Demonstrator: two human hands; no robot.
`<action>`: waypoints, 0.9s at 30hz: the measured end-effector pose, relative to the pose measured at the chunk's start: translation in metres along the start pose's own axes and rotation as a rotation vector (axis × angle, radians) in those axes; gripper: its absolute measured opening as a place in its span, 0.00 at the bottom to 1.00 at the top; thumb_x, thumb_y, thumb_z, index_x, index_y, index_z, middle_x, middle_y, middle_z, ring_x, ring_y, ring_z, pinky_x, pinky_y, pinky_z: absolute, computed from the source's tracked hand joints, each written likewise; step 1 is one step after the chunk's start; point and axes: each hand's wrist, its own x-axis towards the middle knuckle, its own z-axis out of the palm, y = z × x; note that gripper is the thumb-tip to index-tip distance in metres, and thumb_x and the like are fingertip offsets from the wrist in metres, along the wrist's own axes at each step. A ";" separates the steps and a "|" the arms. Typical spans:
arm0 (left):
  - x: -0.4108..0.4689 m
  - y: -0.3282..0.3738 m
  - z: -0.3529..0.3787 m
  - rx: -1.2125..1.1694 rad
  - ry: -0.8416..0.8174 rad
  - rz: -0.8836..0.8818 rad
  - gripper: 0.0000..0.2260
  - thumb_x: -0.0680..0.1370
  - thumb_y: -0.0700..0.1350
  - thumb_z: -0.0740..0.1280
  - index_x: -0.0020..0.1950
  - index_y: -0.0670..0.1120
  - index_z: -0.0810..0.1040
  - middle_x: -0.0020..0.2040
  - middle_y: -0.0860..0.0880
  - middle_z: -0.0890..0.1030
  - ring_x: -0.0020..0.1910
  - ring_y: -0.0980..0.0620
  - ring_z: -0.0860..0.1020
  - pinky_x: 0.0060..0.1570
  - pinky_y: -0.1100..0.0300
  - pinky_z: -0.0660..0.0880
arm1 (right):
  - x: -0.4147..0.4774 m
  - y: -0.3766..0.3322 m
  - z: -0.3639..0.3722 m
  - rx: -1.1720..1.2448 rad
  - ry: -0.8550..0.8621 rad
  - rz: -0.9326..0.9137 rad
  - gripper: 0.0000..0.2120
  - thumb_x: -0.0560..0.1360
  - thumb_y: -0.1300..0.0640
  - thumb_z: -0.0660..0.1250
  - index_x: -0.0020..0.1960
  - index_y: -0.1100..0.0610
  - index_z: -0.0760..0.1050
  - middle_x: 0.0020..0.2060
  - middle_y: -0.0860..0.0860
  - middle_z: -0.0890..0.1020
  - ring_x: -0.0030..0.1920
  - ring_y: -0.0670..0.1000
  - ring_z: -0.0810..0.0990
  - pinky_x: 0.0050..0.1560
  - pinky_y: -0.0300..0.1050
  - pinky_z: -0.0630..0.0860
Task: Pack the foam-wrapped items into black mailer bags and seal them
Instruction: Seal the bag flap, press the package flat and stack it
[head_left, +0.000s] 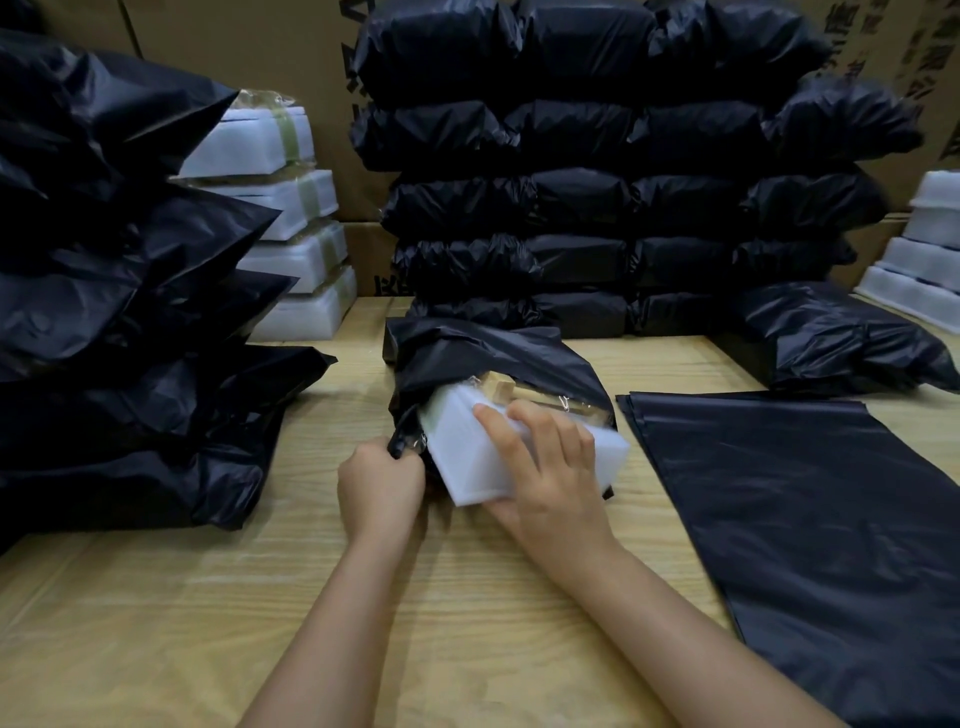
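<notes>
Hands meet at the middle of the pale wooden bench (156, 623). The left hand (382, 483) pinches the mouth edge of a crumpled black plastic mailer bag (467, 358). The right hand (550, 467) grips the near end of a white foam-wrapped rectangular item (470, 457), which lies half inside that bag. Flat black mailer bags (805, 519) lie just to the right. Packed black bags (597, 182) are stacked behind, and taped white foam blocks (296, 249) are stacked at the left.
</notes>
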 end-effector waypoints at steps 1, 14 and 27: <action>0.000 0.000 -0.001 -0.014 -0.003 -0.009 0.13 0.74 0.42 0.64 0.29 0.43 0.72 0.29 0.45 0.74 0.29 0.47 0.70 0.27 0.58 0.59 | 0.001 0.001 0.000 0.011 -0.007 0.018 0.31 0.67 0.50 0.72 0.66 0.55 0.65 0.56 0.56 0.76 0.55 0.54 0.68 0.55 0.49 0.65; -0.014 0.001 -0.001 -0.074 0.025 -0.019 0.16 0.77 0.53 0.62 0.32 0.46 0.74 0.32 0.48 0.78 0.37 0.44 0.75 0.38 0.54 0.69 | 0.006 -0.001 0.023 -0.107 0.011 0.000 0.38 0.58 0.54 0.78 0.64 0.53 0.67 0.54 0.55 0.79 0.54 0.54 0.69 0.54 0.49 0.64; -0.019 0.003 0.000 -0.198 0.033 0.118 0.10 0.72 0.35 0.64 0.35 0.49 0.72 0.32 0.51 0.77 0.32 0.53 0.74 0.28 0.72 0.66 | 0.038 0.001 0.031 -0.196 -0.087 -0.102 0.24 0.61 0.62 0.74 0.57 0.51 0.82 0.51 0.56 0.83 0.47 0.54 0.82 0.47 0.44 0.78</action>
